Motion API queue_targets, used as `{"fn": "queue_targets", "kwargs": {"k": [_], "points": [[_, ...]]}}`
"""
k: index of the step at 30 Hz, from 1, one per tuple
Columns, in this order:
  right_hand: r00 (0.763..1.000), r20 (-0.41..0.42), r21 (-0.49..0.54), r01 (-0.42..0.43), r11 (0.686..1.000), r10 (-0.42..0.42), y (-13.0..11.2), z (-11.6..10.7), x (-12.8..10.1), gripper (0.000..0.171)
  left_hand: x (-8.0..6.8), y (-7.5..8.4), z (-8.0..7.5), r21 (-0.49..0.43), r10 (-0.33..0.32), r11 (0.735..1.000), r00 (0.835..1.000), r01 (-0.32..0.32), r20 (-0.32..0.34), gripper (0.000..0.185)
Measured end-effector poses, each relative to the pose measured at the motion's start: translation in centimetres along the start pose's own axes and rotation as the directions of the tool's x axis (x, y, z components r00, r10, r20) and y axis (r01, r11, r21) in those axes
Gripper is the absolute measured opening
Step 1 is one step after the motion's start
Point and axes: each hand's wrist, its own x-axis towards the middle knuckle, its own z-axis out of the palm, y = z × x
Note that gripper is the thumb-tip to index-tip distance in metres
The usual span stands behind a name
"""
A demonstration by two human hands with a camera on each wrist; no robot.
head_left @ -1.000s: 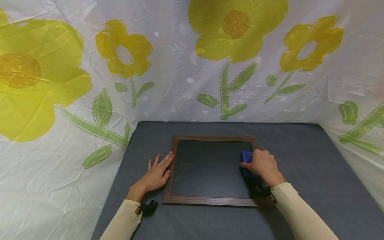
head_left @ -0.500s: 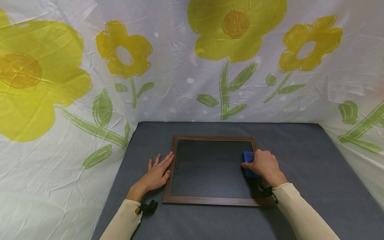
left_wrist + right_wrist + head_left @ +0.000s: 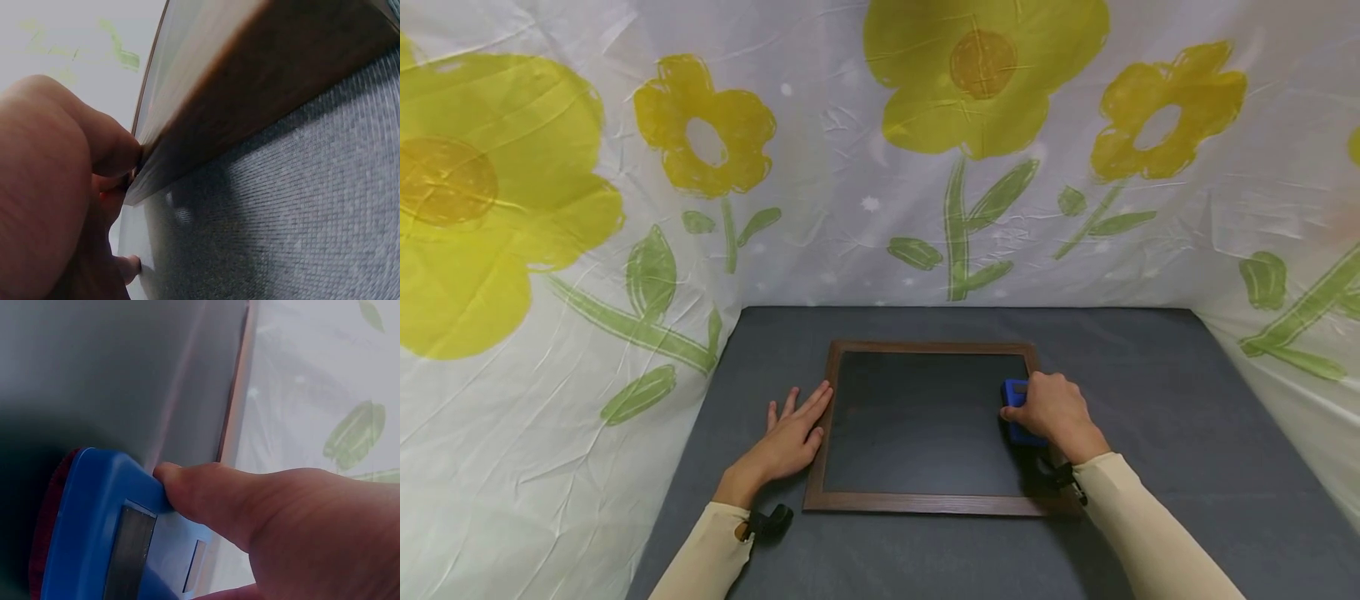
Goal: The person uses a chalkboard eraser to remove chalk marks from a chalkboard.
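Note:
A framed blackboard [image 3: 925,425] with a brown wooden border lies flat on the dark table. My right hand [image 3: 1058,415] grips a blue board eraser [image 3: 1015,392] over the board's right part. In the right wrist view the thumb presses the side of the eraser [image 3: 94,506], whose dark red felt [image 3: 47,537] faces the board; the other fingers are mostly hidden. With fingers spread and straight, my left hand [image 3: 784,442] rests at the board's left edge, its fingertips touching the frame [image 3: 206,94].
Dark grey cloth covers the table [image 3: 1180,417]. A white curtain [image 3: 835,208] printed with yellow flowers and green leaves hangs behind and on both sides. Black wrist cameras are strapped on both wrists, the left camera [image 3: 771,523] near the board's lower left corner.
The eraser and right hand shift only very slightly at the board's right side. My left hand keeps its place at the frame. The head view has turned a little.

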Motion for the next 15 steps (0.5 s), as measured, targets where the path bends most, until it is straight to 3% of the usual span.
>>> {"fn": "queue_targets", "kwargs": {"k": [15], "points": [[1.0, -0.013, -0.005, 0.008, 1.0, -0.008, -0.78, 0.04, -0.19, 0.067, -0.02, -0.01, 0.11, -0.009, 0.008, 1.0, 1.0, -0.008, -0.01, 0.069]]}}
